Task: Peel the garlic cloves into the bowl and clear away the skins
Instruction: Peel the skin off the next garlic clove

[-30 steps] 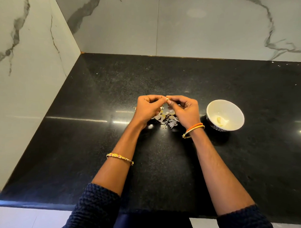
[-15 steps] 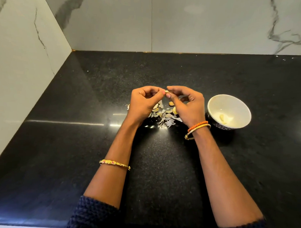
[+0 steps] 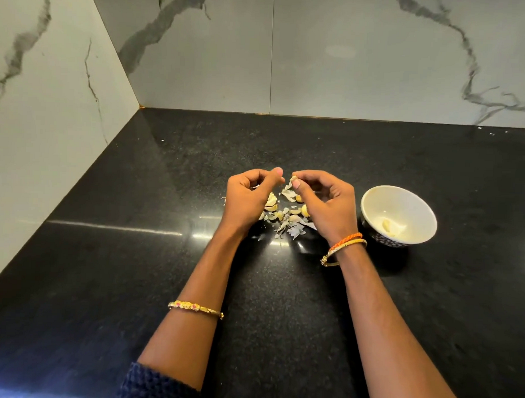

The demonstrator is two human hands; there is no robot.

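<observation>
My right hand (image 3: 325, 205) pinches a small garlic clove (image 3: 293, 179) between thumb and forefinger, with a flake of skin hanging from it. My left hand (image 3: 248, 198) is curled just to its left, thumb raised, and a pale sliver of skin (image 3: 255, 186) shows inside its fingers. Beneath and between the hands, on the black counter, lie a pile of papery skins (image 3: 288, 226) and a few unpeeled cloves (image 3: 271, 200). The white bowl (image 3: 371, 199) stands right of my right hand and holds peeled garlic (image 3: 387, 225).
The black granite counter (image 3: 163, 269) meets marble walls at the back (image 3: 319, 67) and on the left (image 3: 50, 117). A few pale specks lie near the back right corner (image 3: 491, 134).
My fingertips, which were pressed together on one clove, have come a little apart. The right hand keeps the clove. The camera has tilted up.
</observation>
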